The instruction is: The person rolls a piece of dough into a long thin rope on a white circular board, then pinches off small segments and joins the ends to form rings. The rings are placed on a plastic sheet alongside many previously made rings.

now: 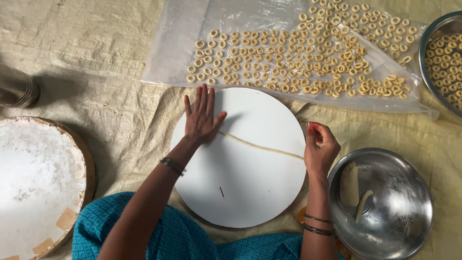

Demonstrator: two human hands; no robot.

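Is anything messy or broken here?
Mostly tidy. The round board at the left has worn edges patched with tape. The white board has a small red mark. The dough rings lie neatly on the plastic sheet.

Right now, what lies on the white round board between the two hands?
In the head view, a thin rolled dough rope stretches across the white round board from under the flat left hand to the pinching right hand. Nothing else lies between them.
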